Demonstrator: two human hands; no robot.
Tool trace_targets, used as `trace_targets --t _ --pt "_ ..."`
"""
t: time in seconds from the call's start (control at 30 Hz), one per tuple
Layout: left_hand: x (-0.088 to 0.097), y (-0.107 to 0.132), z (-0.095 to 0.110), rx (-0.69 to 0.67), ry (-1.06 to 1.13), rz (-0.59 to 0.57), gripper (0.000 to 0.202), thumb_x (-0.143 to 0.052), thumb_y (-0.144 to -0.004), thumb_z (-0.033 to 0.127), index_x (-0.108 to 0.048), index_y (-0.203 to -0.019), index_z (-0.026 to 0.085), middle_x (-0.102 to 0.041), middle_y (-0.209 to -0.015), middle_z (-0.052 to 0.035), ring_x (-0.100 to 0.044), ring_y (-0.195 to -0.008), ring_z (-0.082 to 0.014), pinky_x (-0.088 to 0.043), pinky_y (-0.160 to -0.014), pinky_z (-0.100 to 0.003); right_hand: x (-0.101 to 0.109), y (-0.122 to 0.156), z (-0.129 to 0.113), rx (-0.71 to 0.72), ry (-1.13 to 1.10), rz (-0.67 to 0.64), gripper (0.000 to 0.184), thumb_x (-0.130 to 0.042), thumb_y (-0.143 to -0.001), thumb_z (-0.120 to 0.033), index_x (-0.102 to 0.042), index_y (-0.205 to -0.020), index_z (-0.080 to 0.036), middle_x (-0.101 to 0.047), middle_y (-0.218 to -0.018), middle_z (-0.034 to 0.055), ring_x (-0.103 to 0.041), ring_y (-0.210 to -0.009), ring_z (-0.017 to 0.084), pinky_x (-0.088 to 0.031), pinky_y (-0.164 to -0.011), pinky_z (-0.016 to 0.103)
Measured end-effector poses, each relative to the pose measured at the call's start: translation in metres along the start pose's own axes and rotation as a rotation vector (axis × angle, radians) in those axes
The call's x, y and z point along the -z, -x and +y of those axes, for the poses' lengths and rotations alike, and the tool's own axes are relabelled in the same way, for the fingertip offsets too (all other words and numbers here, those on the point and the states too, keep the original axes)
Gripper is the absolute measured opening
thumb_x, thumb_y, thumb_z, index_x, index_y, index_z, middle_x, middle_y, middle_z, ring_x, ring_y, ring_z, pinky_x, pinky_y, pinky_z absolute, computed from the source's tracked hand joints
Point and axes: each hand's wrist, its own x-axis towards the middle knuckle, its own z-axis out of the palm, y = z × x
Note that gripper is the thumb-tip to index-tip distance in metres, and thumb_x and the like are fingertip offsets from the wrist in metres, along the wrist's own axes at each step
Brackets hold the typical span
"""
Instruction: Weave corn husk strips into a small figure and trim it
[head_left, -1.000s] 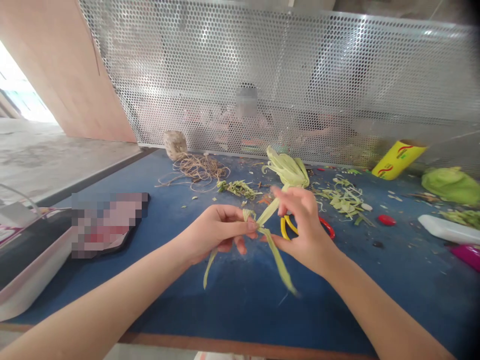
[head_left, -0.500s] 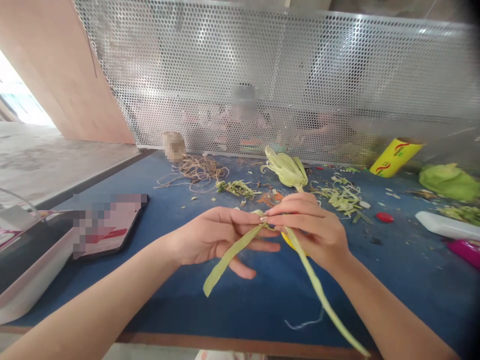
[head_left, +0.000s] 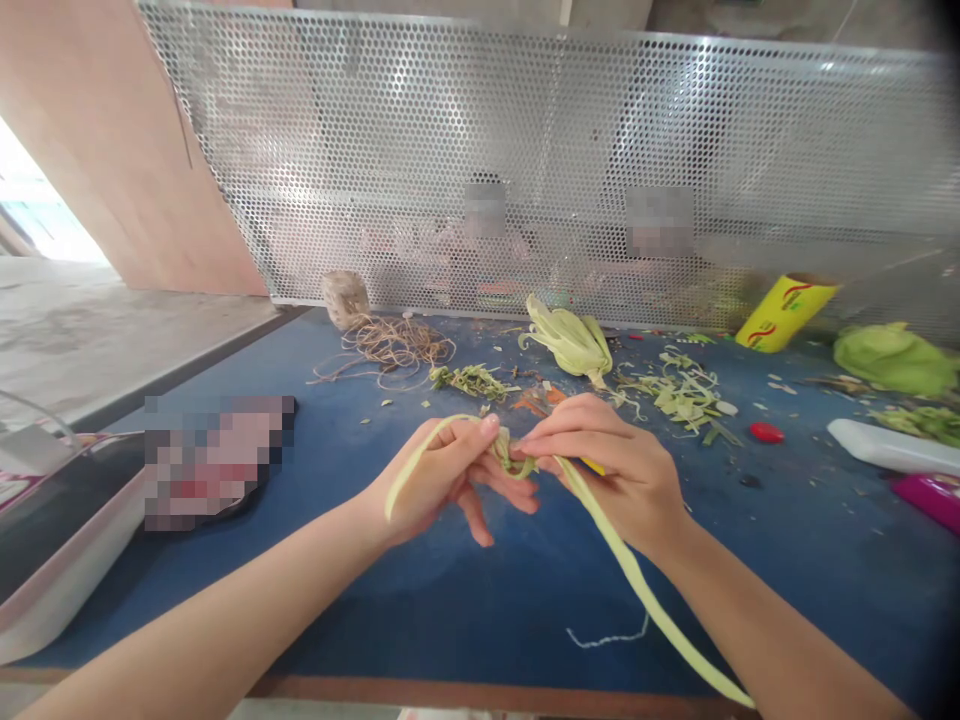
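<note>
Between both hands is a pale green corn husk strip [head_left: 628, 570], knotted or folded into a small bunch in the middle. My left hand [head_left: 442, 475] pinches the bunch between thumb and fingers, its lower fingers loosely spread. One end of the strip curves over the back of that hand. At the right of the bunch, my right hand [head_left: 615, 465] is closed with fingertips on the husk; the long tail hangs from under it toward the table's front edge. Something yellow [head_left: 592, 466] shows partly behind the right fingers; I cannot tell what it is.
On the blue table [head_left: 375, 610] lie a husk bundle [head_left: 571, 340], tangled twine [head_left: 397, 342], husk scraps [head_left: 686, 390], a red piece [head_left: 766, 432] and a yellow tube [head_left: 786, 312]. A white tray [head_left: 82, 570] stands left. Behind a perforated metal screen [head_left: 450, 110], people are visible.
My left hand has turned, bringing its thumb up on top of the bunch. The short strip end, which hung down in front, now loops over the left hand.
</note>
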Motion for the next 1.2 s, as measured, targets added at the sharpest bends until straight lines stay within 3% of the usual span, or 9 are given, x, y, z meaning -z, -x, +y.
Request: trace_targets --t 0.13,0.3,0.37,0.43,0.53,0.67,0.8,1.07,1.2 --pt "-0.0008 -0.0001 -0.0024 0.069 -0.013 -0.008 0.038 -0.059 -0.075 0.042 -0.064 -0.06 0.007 -0.067 -0.052 -0.0087 -0.057 -0.035 -0.012 -0.042 -0.026 -0.015 -0.0029 0.0025 0.0011 -0.056 -0.055 -0.047 0.021 -0.058 -0.078 -0.012 -0.065 -0.095 -0.023 -0.067 -0.078 0.0024 -0.058 -0.074 0.015 -0.048 -0.069 0.032" --pt "0.001 0.0021 0.0002 0.06 -0.088 -0.012 0.014 -0.072 -0.065 0.023 -0.066 -0.064 0.01 -0.065 -0.054 -0.0017 -0.063 -0.047 -0.0129 -0.037 -0.024 -0.01 -0.0011 0.0017 -0.0036 -0.214 -0.112 -0.045 0.009 -0.061 -0.077 -0.018 -0.064 -0.084 -0.022 -0.065 -0.076 0.0017 -0.057 -0.07 0.014 -0.046 -0.067 0.03" --pt "0.0015 0.0022 0.0007 0.097 -0.139 -0.007 0.013 -0.07 -0.067 0.021 -0.065 -0.063 0.01 -0.064 -0.054 -0.0006 -0.062 -0.046 -0.0117 -0.035 -0.023 -0.009 -0.0001 0.0018 -0.0043 -0.313 -0.131 -0.064 0.002 -0.061 -0.077 -0.023 -0.062 -0.078 -0.022 -0.063 -0.077 0.0018 -0.057 -0.072 0.015 -0.046 -0.068 0.03" --pt "0.0021 0.0019 0.0005 0.144 -0.195 -0.025 0.015 -0.068 -0.069 0.022 -0.064 -0.061 0.01 -0.063 -0.053 -0.0004 -0.06 -0.044 -0.0103 -0.033 -0.023 -0.009 0.0008 0.0025 -0.0031 -0.378 -0.158 -0.095 0.007 -0.061 -0.077 -0.026 -0.059 -0.073 -0.021 -0.061 -0.086 0.0036 -0.057 -0.084 0.017 -0.045 -0.076 0.031" --pt "0.0029 0.0015 -0.0004 0.201 -0.291 -0.055 0.015 -0.068 -0.068 0.021 -0.065 -0.061 0.01 -0.062 -0.052 0.0002 -0.053 -0.038 -0.0064 -0.032 -0.022 -0.008 0.0016 0.0032 0.0004 -0.415 -0.234 -0.221 0.01 -0.059 -0.078 -0.028 -0.058 -0.073 -0.02 -0.058 -0.103 0.0054 -0.052 -0.102 0.019 -0.041 -0.088 0.033" --pt "0.0035 0.0012 -0.0022 0.228 -0.385 -0.069 0.013 -0.07 -0.066 0.021 -0.064 -0.061 0.01 -0.063 -0.054 0.0011 -0.05 -0.035 -0.0039 -0.032 -0.023 -0.008 0.0009 0.0024 0.0012 -0.454 -0.268 -0.409 0.006 -0.055 -0.082 -0.026 -0.056 -0.08 -0.02 -0.058 -0.096 0.0031 -0.055 -0.09 0.015 -0.043 -0.081 0.027" --pt "0.0042 0.0001 -0.0033 0.212 -0.411 -0.051 0.011 -0.069 -0.066 0.02 -0.065 -0.064 0.011 -0.064 -0.056 0.0012 -0.055 -0.04 -0.0064 -0.035 -0.025 -0.009 -0.0014 0.0021 -0.0016 -0.436 -0.141 -0.364 0.01 -0.057 -0.081 -0.026 -0.052 -0.074 -0.02 -0.051 -0.074 -0.0008 -0.049 -0.068 0.011 -0.041 -0.062 0.022" --pt "0.0031 0.0 -0.0012 0.182 -0.472 -0.073 0.007 -0.069 -0.067 0.016 -0.066 -0.067 0.01 -0.066 -0.054 -0.0002 -0.046 -0.03 -0.0021 -0.038 -0.028 -0.009 -0.0051 0.0031 -0.0025 -0.527 -0.057 -0.284 0.012 -0.059 -0.077 -0.025 -0.05 -0.071 -0.02 -0.051 -0.065 -0.0029 -0.046 -0.058 0.009 -0.038 -0.052 0.02" --pt "0.0035 -0.0002 -0.0017 0.173 -0.464 -0.08 0.015 -0.066 -0.07 0.025 -0.066 -0.072 0.01 -0.066 -0.06 -0.0029 -0.059 -0.044 -0.0092 -0.038 -0.028 -0.01 -0.0073 0.0034 -0.002 -0.533 -0.07 -0.255 0.013 -0.062 -0.075 -0.025 -0.051 -0.069 -0.019 -0.052 -0.063 -0.0035 -0.047 -0.055 0.008 -0.038 -0.049 0.018"
